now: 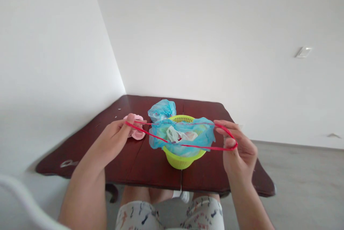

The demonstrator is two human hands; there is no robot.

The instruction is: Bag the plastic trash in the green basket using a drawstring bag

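Observation:
A yellow-green plastic basket point(180, 162) stands on the dark red table, with a translucent blue drawstring trash bag point(158, 140) in its mouth. Crumpled white and pale scraps point(176, 135) lie inside the bag. The bag's red drawstring point(208, 148) is pulled out to both sides in long loops. My left hand point(122, 129) pinches the left loop between thumb and fingers. On the other side my right hand point(239, 147) has the right loop around its thumb and fingers, holding it stretched.
Behind the basket sits another bunched blue bag point(162, 109). A pink item point(138, 134) lies on the table point(156, 165) beside my left hand. White walls border the table at the left and back. My legs are under its front edge.

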